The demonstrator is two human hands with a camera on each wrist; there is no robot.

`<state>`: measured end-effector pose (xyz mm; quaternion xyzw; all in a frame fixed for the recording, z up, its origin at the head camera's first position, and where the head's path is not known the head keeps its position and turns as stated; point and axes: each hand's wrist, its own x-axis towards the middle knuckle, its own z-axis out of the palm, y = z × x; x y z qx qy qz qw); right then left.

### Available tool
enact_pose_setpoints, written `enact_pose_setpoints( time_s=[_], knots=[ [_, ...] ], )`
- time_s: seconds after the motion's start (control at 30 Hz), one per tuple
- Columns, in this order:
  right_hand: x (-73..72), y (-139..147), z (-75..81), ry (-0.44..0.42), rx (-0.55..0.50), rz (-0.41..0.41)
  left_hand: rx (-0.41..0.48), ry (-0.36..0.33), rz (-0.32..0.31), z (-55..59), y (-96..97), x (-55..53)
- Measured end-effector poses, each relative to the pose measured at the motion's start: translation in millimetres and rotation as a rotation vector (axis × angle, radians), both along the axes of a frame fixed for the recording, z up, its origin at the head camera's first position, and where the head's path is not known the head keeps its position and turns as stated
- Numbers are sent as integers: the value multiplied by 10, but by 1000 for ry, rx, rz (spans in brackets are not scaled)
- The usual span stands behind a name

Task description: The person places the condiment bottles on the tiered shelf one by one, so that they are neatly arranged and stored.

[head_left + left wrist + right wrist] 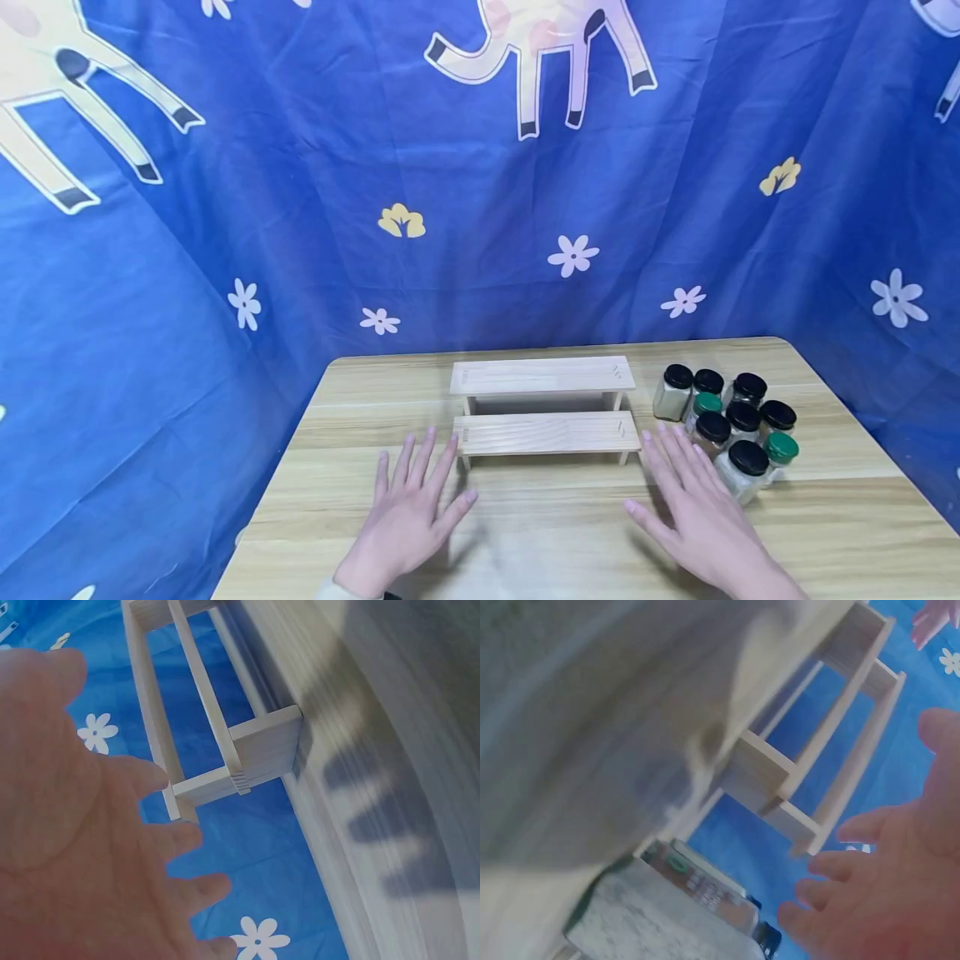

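My left hand [405, 517] is spread palm down above the table, near the front left corner of a two-step wooden rack [546, 433]. Its fingers are straight and hold nothing. On the other side, my right hand [697, 517] also has its fingers stretched out, beside the rack's right end and just left of a group of spice jars [712, 427]. Most jars have black lids; two have green lids [782, 447]. In the right wrist view, a jar with pale contents [652, 915] lies near the right hand [900, 892], apart from it.
The light wooden table [315, 500] ends at a back edge against a blue cloth [480, 275] printed with flowers and animals. More of this cloth hangs at both sides. Jars stand close together at the table's right.
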<state>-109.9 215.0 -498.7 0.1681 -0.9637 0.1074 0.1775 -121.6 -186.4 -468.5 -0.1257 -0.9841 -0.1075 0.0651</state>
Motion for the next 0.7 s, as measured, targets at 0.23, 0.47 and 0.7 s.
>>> enact_pose_setpoints(
  time_s=[0.23, 0.47, 0.7],
  knots=[
    [-2, 95, 157, 29, -76, -15, 99, -63, -6, 30, 9, -91],
    [-2, 236, 274, 31, -153, -62, 202, -63, -15, 58, 16, -196],
    [-44, 453, 305, 140, -238, -86, 356, -108, 35, 32, -1, -334]
  ],
)
